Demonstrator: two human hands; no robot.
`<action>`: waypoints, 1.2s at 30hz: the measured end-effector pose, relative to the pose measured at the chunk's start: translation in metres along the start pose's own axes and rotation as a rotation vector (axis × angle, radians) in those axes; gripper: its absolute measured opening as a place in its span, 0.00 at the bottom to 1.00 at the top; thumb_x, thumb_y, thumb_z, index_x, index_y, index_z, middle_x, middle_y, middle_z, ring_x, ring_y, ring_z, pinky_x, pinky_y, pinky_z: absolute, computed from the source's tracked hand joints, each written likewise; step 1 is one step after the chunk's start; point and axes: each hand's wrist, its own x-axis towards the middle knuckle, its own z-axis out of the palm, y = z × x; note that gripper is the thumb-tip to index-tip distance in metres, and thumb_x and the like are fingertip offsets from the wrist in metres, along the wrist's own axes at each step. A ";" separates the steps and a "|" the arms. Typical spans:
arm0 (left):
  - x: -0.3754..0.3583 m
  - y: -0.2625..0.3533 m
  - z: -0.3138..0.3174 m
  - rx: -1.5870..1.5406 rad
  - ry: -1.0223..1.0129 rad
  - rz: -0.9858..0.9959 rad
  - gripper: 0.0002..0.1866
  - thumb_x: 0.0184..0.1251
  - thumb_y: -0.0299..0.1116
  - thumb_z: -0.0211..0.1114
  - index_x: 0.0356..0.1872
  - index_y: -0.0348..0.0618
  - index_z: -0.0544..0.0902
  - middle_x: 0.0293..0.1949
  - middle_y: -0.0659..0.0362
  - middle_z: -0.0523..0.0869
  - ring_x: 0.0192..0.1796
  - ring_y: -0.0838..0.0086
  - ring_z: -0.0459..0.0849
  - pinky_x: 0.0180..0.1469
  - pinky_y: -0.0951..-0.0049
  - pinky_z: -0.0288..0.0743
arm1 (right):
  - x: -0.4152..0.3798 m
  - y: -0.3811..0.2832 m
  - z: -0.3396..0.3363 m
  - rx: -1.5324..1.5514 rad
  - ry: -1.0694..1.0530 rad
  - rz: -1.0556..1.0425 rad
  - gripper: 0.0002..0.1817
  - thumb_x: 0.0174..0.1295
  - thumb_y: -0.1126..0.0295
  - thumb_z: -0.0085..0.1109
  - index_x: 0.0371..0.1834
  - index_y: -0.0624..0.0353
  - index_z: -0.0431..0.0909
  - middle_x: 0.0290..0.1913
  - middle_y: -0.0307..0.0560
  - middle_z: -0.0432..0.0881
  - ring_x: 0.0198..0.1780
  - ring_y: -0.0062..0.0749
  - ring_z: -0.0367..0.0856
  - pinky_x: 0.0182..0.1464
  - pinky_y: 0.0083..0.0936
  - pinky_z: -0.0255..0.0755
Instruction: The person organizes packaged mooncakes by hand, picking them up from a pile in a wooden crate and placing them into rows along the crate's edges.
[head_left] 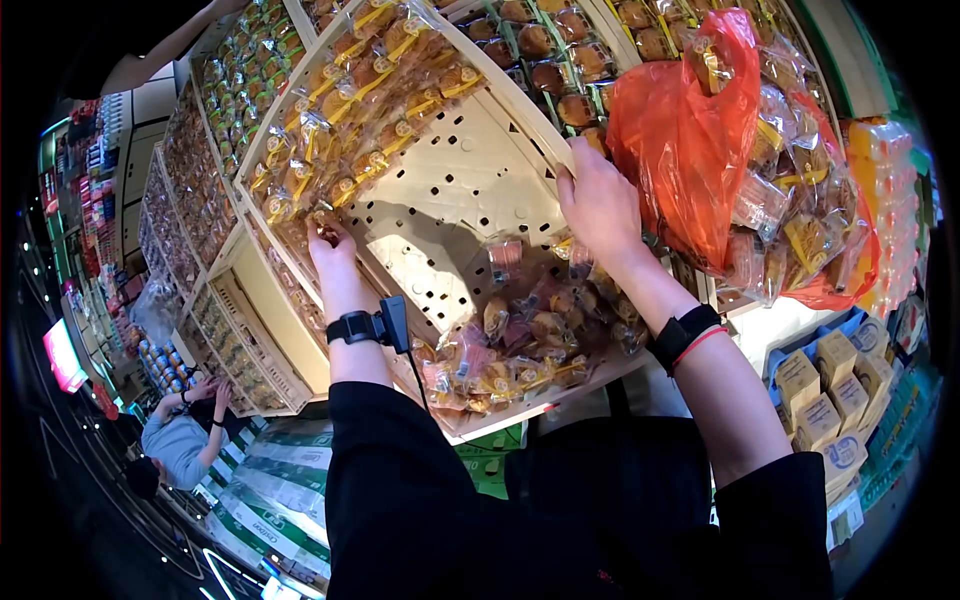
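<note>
A beige plastic crate (460,165) with a perforated bottom is tilted in front of me. Rows of clear-wrapped buns with yellow strips (365,90) fill its far left part, and a loose heap of wrapped pastries (540,330) lies at its near end. With thumb inside and fingers over the edge, my right hand (600,205) grips the crate's right rim. My left hand (330,242) is closed around a small wrapped bun (323,224) by the left side, just below the rows; its fingertips are partly hidden.
An orange-red plastic bag (685,140) lies over more wrapped pastries on the right. Crates of wrapped buns (250,75) adjoin at left and behind. Small cartons (820,420) stand at lower right. Another person (185,440) is at lower left, and someone's arm (175,50) reaches in at upper left.
</note>
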 end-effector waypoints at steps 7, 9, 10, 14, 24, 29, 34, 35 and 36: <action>-0.135 -0.090 -0.048 1.576 -0.782 0.288 0.14 0.61 0.30 0.65 0.46 0.39 0.75 0.43 0.57 0.77 0.46 0.70 0.79 0.49 0.72 0.77 | 0.000 0.001 0.000 -0.017 -0.002 0.001 0.12 0.60 0.67 0.52 0.44 0.58 0.67 0.40 0.52 0.78 0.45 0.50 0.79 0.43 0.47 0.73; -0.171 -0.108 -0.061 1.943 -1.238 0.711 0.22 0.52 0.33 0.71 0.48 0.41 0.75 0.49 0.54 0.76 0.52 0.63 0.77 0.56 0.67 0.72 | 0.001 0.001 -0.001 -0.017 0.008 -0.007 0.12 0.60 0.67 0.52 0.44 0.58 0.67 0.40 0.52 0.78 0.45 0.49 0.79 0.43 0.47 0.73; -0.191 -0.115 -0.062 1.995 -1.355 0.750 0.23 0.48 0.32 0.72 0.47 0.41 0.76 0.52 0.51 0.75 0.57 0.57 0.73 0.59 0.63 0.69 | -0.001 0.001 -0.001 -0.013 0.014 -0.015 0.12 0.60 0.67 0.52 0.44 0.58 0.67 0.40 0.52 0.78 0.45 0.49 0.79 0.44 0.47 0.73; -0.192 -0.128 -0.073 2.050 -1.480 0.884 0.23 0.47 0.31 0.71 0.48 0.42 0.76 0.56 0.50 0.72 0.60 0.54 0.68 0.59 0.60 0.69 | 0.001 0.000 -0.001 -0.010 0.006 -0.004 0.11 0.60 0.67 0.52 0.43 0.58 0.67 0.40 0.52 0.78 0.45 0.49 0.79 0.43 0.47 0.74; -0.140 -0.109 -0.064 1.603 -0.920 0.296 0.15 0.65 0.30 0.58 0.50 0.34 0.71 0.47 0.48 0.81 0.49 0.63 0.81 0.51 0.68 0.74 | -0.001 0.003 0.000 -0.001 0.014 -0.017 0.12 0.59 0.68 0.52 0.44 0.58 0.67 0.40 0.52 0.79 0.45 0.49 0.79 0.43 0.47 0.74; -0.123 -0.083 -0.060 1.641 -0.734 0.514 0.15 0.68 0.30 0.57 0.52 0.33 0.72 0.49 0.50 0.81 0.52 0.66 0.80 0.52 0.69 0.74 | 0.000 0.003 0.001 -0.003 0.010 -0.010 0.12 0.58 0.69 0.52 0.43 0.58 0.67 0.40 0.52 0.79 0.45 0.49 0.79 0.43 0.47 0.74; -0.138 -0.080 -0.057 1.966 -1.020 1.200 0.25 0.52 0.25 0.64 0.55 0.41 0.73 0.54 0.50 0.76 0.54 0.54 0.74 0.60 0.61 0.67 | 0.000 0.002 0.000 0.009 0.005 -0.007 0.12 0.58 0.68 0.51 0.44 0.58 0.67 0.40 0.52 0.79 0.45 0.48 0.79 0.43 0.47 0.74; -0.143 -0.082 -0.052 1.965 -1.020 1.199 0.25 0.52 0.25 0.64 0.55 0.41 0.73 0.54 0.50 0.76 0.54 0.54 0.74 0.60 0.61 0.67 | 0.000 0.002 0.000 0.007 0.005 -0.007 0.12 0.58 0.68 0.51 0.44 0.58 0.67 0.40 0.52 0.79 0.45 0.48 0.79 0.43 0.47 0.74; -0.149 -0.085 -0.046 2.011 -1.141 1.144 0.27 0.51 0.25 0.65 0.56 0.41 0.73 0.55 0.51 0.76 0.55 0.56 0.74 0.59 0.61 0.68 | 0.000 0.001 -0.001 0.004 0.002 -0.005 0.12 0.58 0.68 0.51 0.44 0.58 0.67 0.41 0.52 0.79 0.45 0.48 0.79 0.43 0.47 0.74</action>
